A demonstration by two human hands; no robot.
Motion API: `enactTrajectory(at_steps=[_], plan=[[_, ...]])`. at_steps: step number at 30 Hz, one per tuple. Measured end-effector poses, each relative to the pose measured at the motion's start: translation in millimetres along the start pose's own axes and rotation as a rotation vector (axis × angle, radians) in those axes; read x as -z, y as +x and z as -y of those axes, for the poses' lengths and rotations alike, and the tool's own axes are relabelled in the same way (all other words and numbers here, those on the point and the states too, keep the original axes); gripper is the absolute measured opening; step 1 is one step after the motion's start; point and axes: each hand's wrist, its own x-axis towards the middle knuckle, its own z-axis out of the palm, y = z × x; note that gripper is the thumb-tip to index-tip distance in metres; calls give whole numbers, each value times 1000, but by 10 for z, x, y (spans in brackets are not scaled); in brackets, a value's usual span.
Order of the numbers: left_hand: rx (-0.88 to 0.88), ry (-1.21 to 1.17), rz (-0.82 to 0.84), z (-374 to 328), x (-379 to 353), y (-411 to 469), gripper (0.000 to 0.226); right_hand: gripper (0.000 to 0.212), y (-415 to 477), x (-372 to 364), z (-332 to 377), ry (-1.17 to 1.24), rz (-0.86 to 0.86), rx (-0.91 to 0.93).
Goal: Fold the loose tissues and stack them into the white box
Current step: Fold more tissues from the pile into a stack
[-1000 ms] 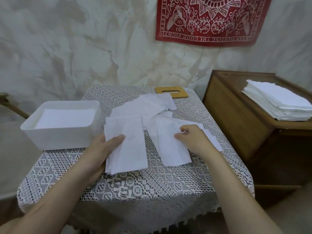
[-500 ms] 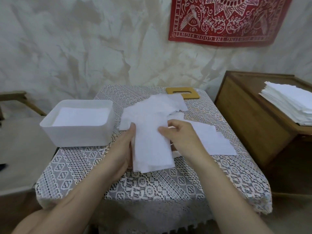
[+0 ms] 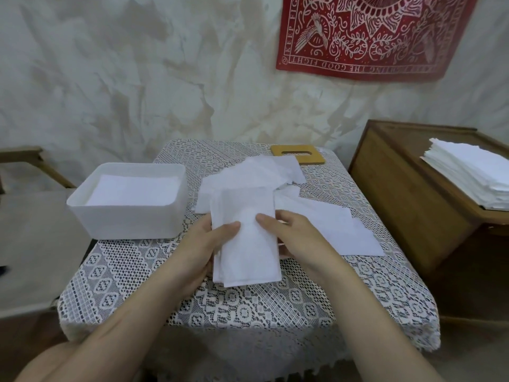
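1. Both hands held one bundle of folded tissues [image 3: 246,238] from its two sides: the left hand [image 3: 205,245] and the right hand [image 3: 296,238] each pressed a thumb on top, above the lace tablecloth [image 3: 248,307].
2. Inside the white box [image 3: 129,205], at the left, folded tissues already lay almost up to the rim.
3. Several loose tissues [image 3: 256,172] waited unfolded behind the bundle, so I judged much work was left.
4. Fingers under the bundle were hidden, and its sheet count was unclear.

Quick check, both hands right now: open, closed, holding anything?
Left hand: closed on the left edge of the folded white tissue bundle, thumb on top.
Right hand: closed on the same bundle's right edge, thumb on top.
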Motion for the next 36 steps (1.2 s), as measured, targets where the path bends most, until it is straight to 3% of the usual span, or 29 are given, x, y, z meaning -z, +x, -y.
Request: enactTrajectory(at_steps=[4,8,12,17,21,24,28,33,36], plan=[[-10,90,23,33,-13,-1,31,22,-7,-42,-27,136,54,33],[-12,260,53,88,57,-4,57,19,9,-53,-41,351,-29,25],[-35,341,-61,47,192,-17,41,26,-10,28,-51,514,23,15],[-148,223,-178,-23,315,-70,27,37,-141,169,-98,278,143,110],[-228,234,-199,31,283,-170,17,34,-219,87,-213,-21,43,238],[-258,334,-199,120,226,-228,24,34,-257,-24,-285,-188,-32,237],[-278,379,-180,207,167,-237,46,56,-237,-134,-316,-200,-67,208],[-307,320,-199,169,158,-156,44,24,-150,-128,-276,-128,-93,260],[-280,295,-183,160,166,-121,45,21,-120,-40,-260,-216,-53,229]])
